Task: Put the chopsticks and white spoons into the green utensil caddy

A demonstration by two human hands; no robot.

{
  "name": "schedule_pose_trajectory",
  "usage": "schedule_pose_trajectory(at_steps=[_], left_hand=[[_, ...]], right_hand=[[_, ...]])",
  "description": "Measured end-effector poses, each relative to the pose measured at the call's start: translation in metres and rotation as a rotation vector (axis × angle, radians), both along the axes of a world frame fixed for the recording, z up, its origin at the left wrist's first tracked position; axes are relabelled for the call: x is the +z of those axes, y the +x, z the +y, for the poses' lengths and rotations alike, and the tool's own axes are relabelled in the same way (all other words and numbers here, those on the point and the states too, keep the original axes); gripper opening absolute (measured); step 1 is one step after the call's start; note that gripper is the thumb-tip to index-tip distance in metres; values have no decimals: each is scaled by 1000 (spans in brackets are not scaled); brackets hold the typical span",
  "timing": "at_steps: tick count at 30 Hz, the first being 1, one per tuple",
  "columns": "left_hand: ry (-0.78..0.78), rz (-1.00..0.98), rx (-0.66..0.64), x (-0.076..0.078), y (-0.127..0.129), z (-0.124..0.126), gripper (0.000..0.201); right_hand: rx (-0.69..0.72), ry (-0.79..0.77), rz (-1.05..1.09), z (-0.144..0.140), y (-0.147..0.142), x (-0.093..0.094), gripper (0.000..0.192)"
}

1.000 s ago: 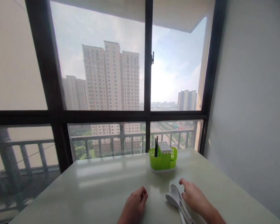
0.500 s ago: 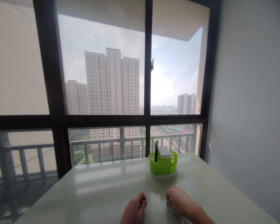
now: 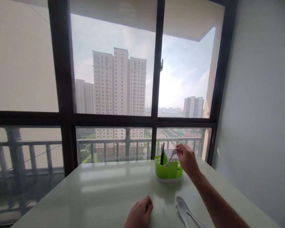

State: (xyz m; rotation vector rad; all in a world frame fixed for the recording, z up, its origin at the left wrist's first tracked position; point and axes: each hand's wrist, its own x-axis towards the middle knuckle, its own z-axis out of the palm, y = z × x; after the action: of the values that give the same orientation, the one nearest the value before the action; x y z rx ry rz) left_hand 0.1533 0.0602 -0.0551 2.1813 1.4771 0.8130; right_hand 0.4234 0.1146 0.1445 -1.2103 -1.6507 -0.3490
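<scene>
My right hand (image 3: 186, 158) pinches a white soup spoon (image 3: 172, 155) by one end. The spoon slants down to the left, its lower end at the rim of the green utensil caddy (image 3: 165, 172). Several black chopsticks (image 3: 162, 153) stand upright in the caddy's left compartment. Resting on the tabletop near the front edge of the view, my left hand (image 3: 139, 212) is loosely curled, with nothing visible in it. To its right lie white spoons (image 3: 182, 211), overlapping one another on the table, their lower ends partly cut off by the frame.
The pale glossy table (image 3: 104, 186) reaches to a dark-framed window (image 3: 155, 79) behind the caddy. On the right rises a plain wall (image 3: 258, 110). A railing and tall buildings show outside the glass.
My right hand has moved from the spoons on the table forward to the caddy, carrying one spoon. Spoons it covered now show. The left hand stays on the table. The view has shifted slightly.
</scene>
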Motion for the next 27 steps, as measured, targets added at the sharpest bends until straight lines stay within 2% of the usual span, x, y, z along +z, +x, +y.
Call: schedule_pose_trajectory(at_steps=[4, 7, 11, 14, 17, 21, 23, 25, 27], left_hand=[[3, 12, 3, 1, -1, -1, 17], [7, 11, 5, 0, -1, 1, 18], [1, 20, 2, -3, -2, 4, 18], [-8, 22, -6, -4, -1, 5, 18], [-12, 26, -8, -4, 0, 3, 18], [-8, 18, -3, -2, 0, 0, 17], [-13, 14, -6, 0, 0, -1, 17], [-13, 11, -6, 1, -1, -2, 16], [-8, 11, -6, 2, -1, -3, 16]], right_hand=[[-136, 67, -250, 21, -24, -20, 16], [-181, 78, -453, 35, -37, -40, 18], [-151, 36, -606, 50, -42, -64, 21], [-62, 11, -643, 52, -36, -76, 22], [9, -8, -621, 42, -28, -78, 25], [54, -25, -545, 17, -21, -71, 49], [28, -46, -432, 3, -18, -69, 46], [10, -155, -336, -11, -13, -72, 35], [81, -383, -365, -23, -6, -79, 24]])
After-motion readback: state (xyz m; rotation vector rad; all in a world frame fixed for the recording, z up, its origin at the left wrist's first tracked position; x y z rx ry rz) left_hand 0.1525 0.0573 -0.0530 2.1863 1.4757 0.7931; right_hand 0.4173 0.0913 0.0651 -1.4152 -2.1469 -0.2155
